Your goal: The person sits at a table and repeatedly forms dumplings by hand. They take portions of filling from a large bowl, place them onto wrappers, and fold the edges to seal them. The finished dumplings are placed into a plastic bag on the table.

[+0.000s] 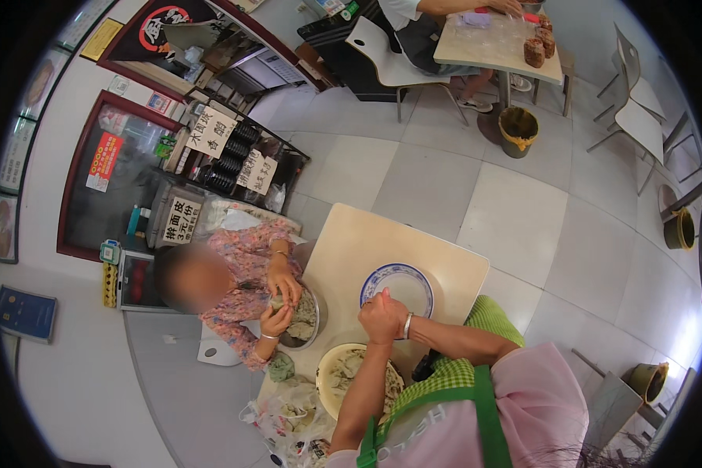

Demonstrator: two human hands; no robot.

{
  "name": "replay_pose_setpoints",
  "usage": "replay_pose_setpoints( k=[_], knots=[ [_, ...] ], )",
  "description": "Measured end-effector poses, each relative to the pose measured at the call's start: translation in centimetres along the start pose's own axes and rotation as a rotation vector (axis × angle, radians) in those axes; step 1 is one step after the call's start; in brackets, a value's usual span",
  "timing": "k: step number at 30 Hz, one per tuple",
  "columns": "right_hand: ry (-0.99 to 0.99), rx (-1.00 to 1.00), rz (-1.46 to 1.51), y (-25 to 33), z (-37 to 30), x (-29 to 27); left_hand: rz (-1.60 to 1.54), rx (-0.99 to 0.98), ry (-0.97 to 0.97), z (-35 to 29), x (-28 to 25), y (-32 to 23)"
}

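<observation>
My left hand (375, 321) and my right hand (397, 310) are pressed together, fingers closed, above the near edge of a white plate with a blue patterned rim (372, 284). Whatever lies between them is hidden. A silver bracelet (406, 326) circles my right wrist. Under my left forearm stands a cream basin (322, 374) with a pale, shredded-looking mixture in it. Across the table's left side, a co-worker's hands (282, 296) pinch a small pale green piece over a metal bowl (320, 318) with a similar mixture.
Plastic bags (292, 413) and a green bundle (281, 366) lie on the near left of the cream table (351, 234). Chairs (636, 97), bins (519, 129) and another table (476, 53) with a person and jars stand farther off. A rack (234, 156) stands behind the co-worker.
</observation>
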State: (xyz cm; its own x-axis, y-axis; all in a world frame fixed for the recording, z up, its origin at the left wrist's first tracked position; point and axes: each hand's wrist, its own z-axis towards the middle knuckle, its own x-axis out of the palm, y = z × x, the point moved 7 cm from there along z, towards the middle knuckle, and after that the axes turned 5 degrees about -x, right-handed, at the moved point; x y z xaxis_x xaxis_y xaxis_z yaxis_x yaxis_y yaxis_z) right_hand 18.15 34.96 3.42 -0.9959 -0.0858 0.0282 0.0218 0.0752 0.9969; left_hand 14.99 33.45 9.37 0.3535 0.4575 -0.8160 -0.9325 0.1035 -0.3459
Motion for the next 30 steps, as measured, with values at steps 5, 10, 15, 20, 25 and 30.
replay_pose_setpoints(
  k=[5,10,15,20,25,30],
  knots=[
    [0.219,0.227,0.407,-2.5,-0.6,1.8,-0.019,-0.035,0.032,-0.3,0.5,0.6],
    [0.292,0.286,0.501,-3.6,-1.0,2.7,-0.047,-0.066,0.049,-0.5,1.0,1.2],
    [0.337,0.262,0.454,-4.3,-1.0,2.8,-0.061,-0.097,0.067,-0.8,1.7,1.6],
    [0.393,0.127,0.218,-5.3,-0.3,2.3,-0.047,-0.107,0.063,-0.7,2.2,1.5],
    [0.453,0.023,-0.098,-9.3,0.3,3.3,-0.081,-0.208,0.087,-1.4,2.4,2.8],
    [0.348,0.440,0.478,-12.3,-0.4,2.6,-0.334,-0.403,0.036,-2.2,1.8,4.3]
  ],
)
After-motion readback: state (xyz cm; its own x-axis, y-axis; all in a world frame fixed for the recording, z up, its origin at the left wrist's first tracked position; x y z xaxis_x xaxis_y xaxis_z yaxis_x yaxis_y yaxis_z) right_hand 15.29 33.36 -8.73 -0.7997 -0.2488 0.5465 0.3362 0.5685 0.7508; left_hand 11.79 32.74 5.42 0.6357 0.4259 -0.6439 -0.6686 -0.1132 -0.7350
